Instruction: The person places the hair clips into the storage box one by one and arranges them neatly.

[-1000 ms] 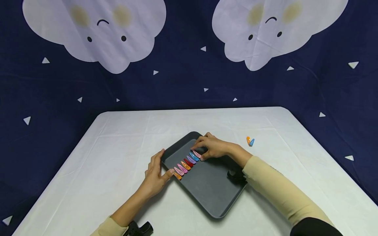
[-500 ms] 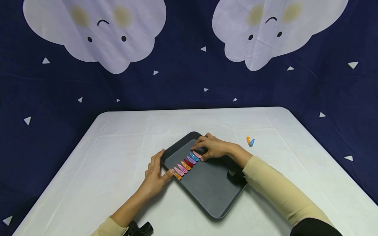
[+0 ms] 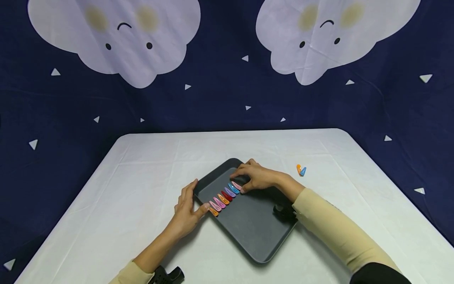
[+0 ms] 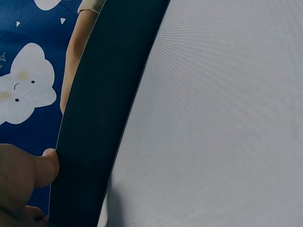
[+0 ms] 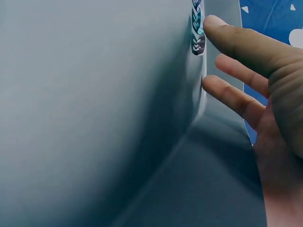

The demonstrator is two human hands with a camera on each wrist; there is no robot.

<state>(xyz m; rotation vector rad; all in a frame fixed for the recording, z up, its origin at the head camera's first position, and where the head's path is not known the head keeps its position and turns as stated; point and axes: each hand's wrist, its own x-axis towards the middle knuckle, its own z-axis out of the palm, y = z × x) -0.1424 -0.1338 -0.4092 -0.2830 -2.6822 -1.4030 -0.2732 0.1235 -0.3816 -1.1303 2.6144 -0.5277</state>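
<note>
A dark grey tray (image 3: 255, 228) lies at an angle on the table, with a slanting row of snap hair clips in its left part. My left hand (image 3: 186, 209) rests at the tray's left corner, fingers extended along the rim. Its thumb lies over the near-left edge beside an orange hair clip (image 3: 213, 212). My right hand (image 3: 257, 176) reaches over the far rim to the row's upper end. Its thumb and index finger bracket the ends of a pink hair clip (image 3: 236, 185), beside a blue one (image 3: 233, 188). In the right wrist view the thumb tip meets the row of clips (image 5: 198, 28).
An orange clip (image 3: 298, 169) and a blue clip (image 3: 303, 171) lie on the white-covered table (image 3: 149, 173), right of the tray. A dark blue cloth (image 3: 220, 106) printed with clouds hangs behind the table. A black camera mount (image 3: 283, 212) on the right wrist hangs over the tray.
</note>
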